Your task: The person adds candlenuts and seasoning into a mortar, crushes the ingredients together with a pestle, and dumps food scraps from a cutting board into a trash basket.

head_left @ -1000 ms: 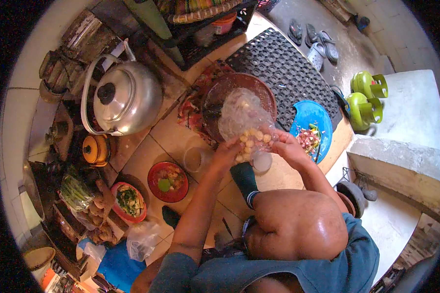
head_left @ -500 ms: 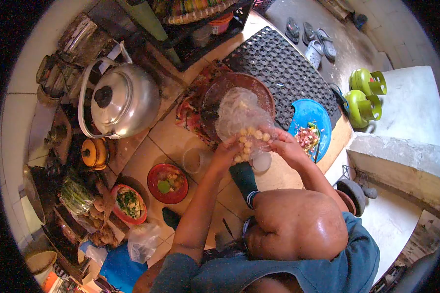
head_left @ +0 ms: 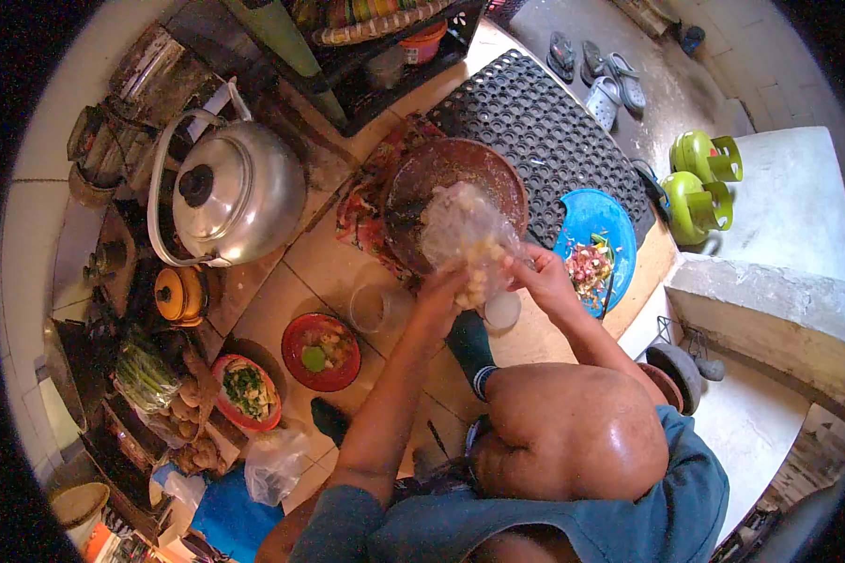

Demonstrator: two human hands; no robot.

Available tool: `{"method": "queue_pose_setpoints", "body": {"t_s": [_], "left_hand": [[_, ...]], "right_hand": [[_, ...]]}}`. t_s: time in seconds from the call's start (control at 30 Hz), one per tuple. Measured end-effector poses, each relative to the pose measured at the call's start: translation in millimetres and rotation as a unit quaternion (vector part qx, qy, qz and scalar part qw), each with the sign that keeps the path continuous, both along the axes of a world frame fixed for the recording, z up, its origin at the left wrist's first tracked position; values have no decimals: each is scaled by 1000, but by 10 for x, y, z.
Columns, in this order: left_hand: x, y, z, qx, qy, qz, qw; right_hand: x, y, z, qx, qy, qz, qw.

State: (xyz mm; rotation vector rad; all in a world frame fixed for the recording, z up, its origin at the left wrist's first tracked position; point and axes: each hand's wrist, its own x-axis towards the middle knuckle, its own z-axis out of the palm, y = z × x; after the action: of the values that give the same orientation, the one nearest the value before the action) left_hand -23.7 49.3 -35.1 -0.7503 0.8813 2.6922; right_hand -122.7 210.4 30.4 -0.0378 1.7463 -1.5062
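Observation:
My left hand (head_left: 440, 298) and my right hand (head_left: 542, 278) both grip a clear plastic bag (head_left: 458, 220) by its near part. Pale, round, nut-like pieces (head_left: 483, 266) show inside it between my hands. The crumpled far part of the bag hangs over a wide brown mortar-like bowl (head_left: 510, 174), whose inner wall has dark residue. Just below the bag stands a small whitish cup (head_left: 503, 311). Right of my right hand, a blue plate (head_left: 617, 214) bears chopped pinkish and green pieces (head_left: 591, 266) and a knife-like dark strip. Some fingertips are hidden by the plastic.
A large kettle (head_left: 244, 192) stands left, above an orange lidded pot (head_left: 180, 296). A clear tumbler (head_left: 371, 308), a red bowl (head_left: 296, 375) and an oval food dish (head_left: 225, 399) sit on the tiles. Behind the bowl lies a black mat (head_left: 526, 108); green gas cylinders (head_left: 695, 202) stand right.
My hands have drawn slightly closer together. The bag's far part has shifted right and bunched up, uncovering more of the brown bowl, and the pale pieces are less spread out.

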Motion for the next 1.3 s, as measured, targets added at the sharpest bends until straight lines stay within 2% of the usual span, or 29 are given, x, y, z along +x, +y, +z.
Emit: {"method": "queue_pose_setpoints", "body": {"t_s": [0.07,0.17,0.27,0.37,0.47,0.57,0.67,0.73,0.8,0.83,0.87,0.93,0.97,1.07,1.17,1.23,1.27,1.3], "left_hand": [[-10,28,-118,75,-22,15,997],[-66,84,-27,119,15,29,992],[-125,91,-112,173,68,5,983],[-139,135,268,223,51,33,973],[-235,298,294,322,-14,54,945],[-261,457,47,368,17,44,929],[-315,713,83,261,-54,74,961],[-383,808,143,114,-45,53,991],[-441,922,206,-35,-37,32,998],[-487,1005,187,-68,-6,61,996],[-495,1065,158,-168,33,56,984],[-497,1081,290,-360,108,42,926],[-466,1060,378,-406,115,9,906],[-408,1106,357,-408,103,-65,905],[-340,1067,349,-324,106,-55,939],[-329,997,301,-141,42,-76,986],[-334,953,276,-45,10,-86,995],[-322,881,168,-6,4,-83,996]], "right_hand": [[-24,-58,89,48,58,-25,997],[-80,-152,164,95,248,12,964],[-96,-194,236,134,296,21,945],[-36,-236,404,120,303,-31,945],[-127,-125,230,153,350,23,924],[-172,-76,332,185,348,12,919],[-206,49,366,143,224,-66,962],[-230,187,378,104,166,-107,975],[-240,411,234,77,116,-149,979],[-213,506,128,46,95,-197,975],[-196,614,15,21,75,-224,971],[-157,767,-157,-30,35,-281,959],[-120,807,-231,-101,-37,-346,932],[48,570,-21,-143,-93,-422,890],[38,674,-273,-174,-125,-412,886],[10,654,-328,-193,-137,-409,881],[1,662,-338,-171,-123,-386,898],[-13,590,-255,-150,-105,-366,913]]}}
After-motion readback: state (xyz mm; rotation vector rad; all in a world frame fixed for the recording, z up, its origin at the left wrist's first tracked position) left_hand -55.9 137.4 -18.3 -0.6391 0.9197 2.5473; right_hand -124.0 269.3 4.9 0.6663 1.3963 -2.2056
